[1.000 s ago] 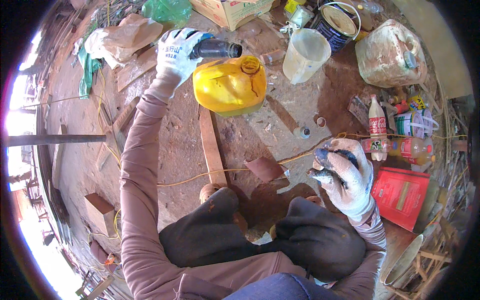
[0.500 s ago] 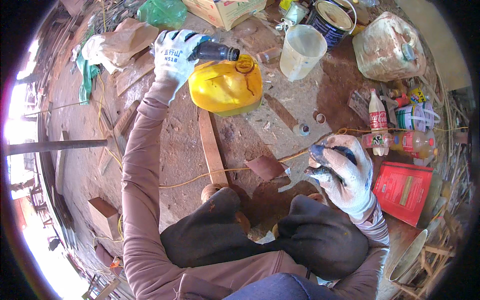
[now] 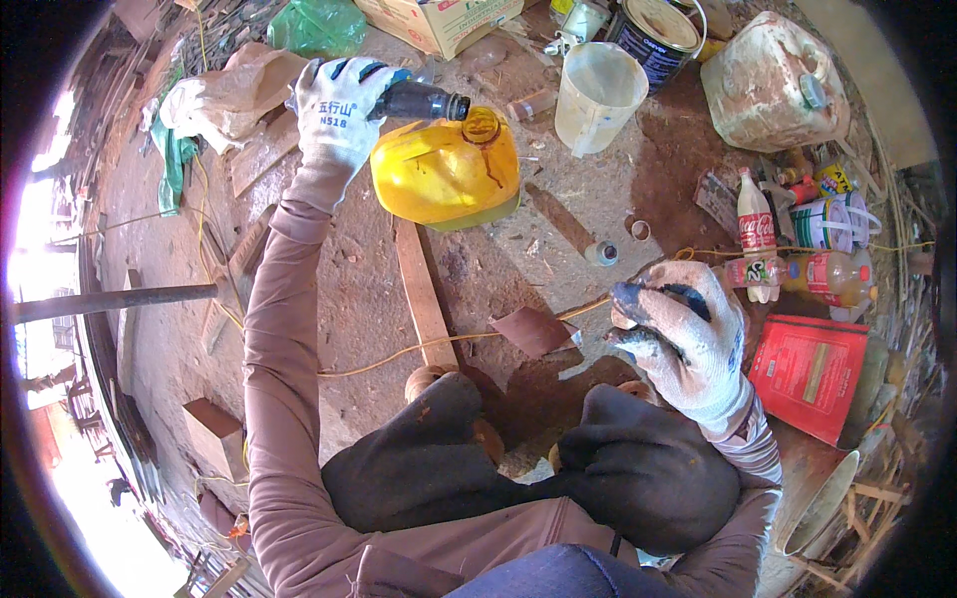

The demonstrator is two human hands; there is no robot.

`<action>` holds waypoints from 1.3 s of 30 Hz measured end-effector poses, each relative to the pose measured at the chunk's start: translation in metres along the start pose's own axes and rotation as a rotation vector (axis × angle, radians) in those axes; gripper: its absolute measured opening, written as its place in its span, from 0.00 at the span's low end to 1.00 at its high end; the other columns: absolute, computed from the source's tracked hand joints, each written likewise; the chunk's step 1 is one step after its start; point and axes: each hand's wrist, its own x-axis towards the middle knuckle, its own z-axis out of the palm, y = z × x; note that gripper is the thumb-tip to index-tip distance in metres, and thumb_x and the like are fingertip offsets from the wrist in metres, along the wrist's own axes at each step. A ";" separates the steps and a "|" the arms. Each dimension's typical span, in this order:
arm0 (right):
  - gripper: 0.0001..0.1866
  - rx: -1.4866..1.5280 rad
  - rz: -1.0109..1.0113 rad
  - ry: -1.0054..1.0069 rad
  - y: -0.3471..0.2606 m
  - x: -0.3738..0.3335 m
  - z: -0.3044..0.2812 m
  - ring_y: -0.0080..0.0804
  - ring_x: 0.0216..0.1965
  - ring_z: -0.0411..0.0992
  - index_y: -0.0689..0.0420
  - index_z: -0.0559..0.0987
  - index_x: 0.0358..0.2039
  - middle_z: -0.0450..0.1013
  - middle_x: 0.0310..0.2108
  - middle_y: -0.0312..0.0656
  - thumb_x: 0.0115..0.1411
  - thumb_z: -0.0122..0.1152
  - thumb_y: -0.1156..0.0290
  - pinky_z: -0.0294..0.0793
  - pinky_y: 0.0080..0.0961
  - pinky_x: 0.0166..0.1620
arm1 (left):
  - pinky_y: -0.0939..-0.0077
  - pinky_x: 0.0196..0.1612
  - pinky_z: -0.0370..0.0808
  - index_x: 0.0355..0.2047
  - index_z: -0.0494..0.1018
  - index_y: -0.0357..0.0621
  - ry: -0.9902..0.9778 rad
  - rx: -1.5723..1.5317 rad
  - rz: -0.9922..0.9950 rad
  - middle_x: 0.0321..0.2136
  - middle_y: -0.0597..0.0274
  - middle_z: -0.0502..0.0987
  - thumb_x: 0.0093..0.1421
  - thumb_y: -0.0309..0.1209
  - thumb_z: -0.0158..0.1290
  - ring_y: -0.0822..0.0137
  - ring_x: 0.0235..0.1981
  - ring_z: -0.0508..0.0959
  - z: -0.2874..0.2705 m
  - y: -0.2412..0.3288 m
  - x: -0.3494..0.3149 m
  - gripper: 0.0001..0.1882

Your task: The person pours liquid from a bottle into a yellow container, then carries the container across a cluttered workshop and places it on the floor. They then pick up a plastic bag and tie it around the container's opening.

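Note:
My left hand (image 3: 337, 118), in a white glove with dark-coated fingers, is wrapped round a dark bottle (image 3: 417, 102). The bottle lies nearly level, its uncapped mouth beside and just above the round opening of a yellow plastic jug (image 3: 439, 184). Dark drips stain the jug below that opening; no stream shows. My right hand (image 3: 693, 344), gloved too with dark-stained fingertips, is held above my right knee, thumb and fingers curled towards each other. Whether anything small sits between them cannot be made out. A small clear container (image 3: 602, 253) and a ring-like cap (image 3: 639, 230) lie on the ground nearby.
Beyond the jug stand a translucent measuring cup (image 3: 598, 95), a dark paint bucket (image 3: 653, 45) and a dirty white jerrycan (image 3: 773, 90). Plastic bottles (image 3: 756, 214) and a red packet (image 3: 809, 374) lie at right. A yellow cord (image 3: 399, 353) crosses the ground past a wood strip (image 3: 424, 299).
The view has shifted slightly. My left hand still holds the bottle beside the jug's opening, and my right hand keeps its curled pose.

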 end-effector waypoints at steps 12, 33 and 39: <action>0.18 -0.009 -0.016 0.069 0.005 0.000 0.004 0.39 0.30 0.78 0.53 0.81 0.45 0.73 0.38 0.45 0.51 0.69 0.70 0.77 0.30 0.29 | 0.57 0.58 0.65 0.47 0.77 0.68 0.000 -0.006 -0.001 0.45 0.72 0.77 0.43 0.27 0.62 0.61 0.49 0.73 -0.005 0.002 0.005 0.28; 0.23 0.034 0.026 0.055 0.003 -0.002 0.006 0.39 0.29 0.77 0.49 0.82 0.47 0.72 0.37 0.44 0.48 0.72 0.69 0.76 0.31 0.29 | 0.55 0.60 0.62 0.49 0.77 0.69 0.009 0.043 0.036 0.47 0.73 0.76 0.43 0.28 0.64 0.62 0.52 0.72 -0.015 0.001 0.009 0.30; 0.21 0.034 0.029 0.053 0.003 -0.003 0.007 0.39 0.29 0.77 0.50 0.82 0.47 0.72 0.37 0.44 0.49 0.71 0.68 0.76 0.31 0.28 | 0.56 0.61 0.60 0.51 0.75 0.69 -0.019 0.089 0.023 0.48 0.73 0.75 0.43 0.29 0.65 0.63 0.53 0.71 -0.019 0.004 0.012 0.32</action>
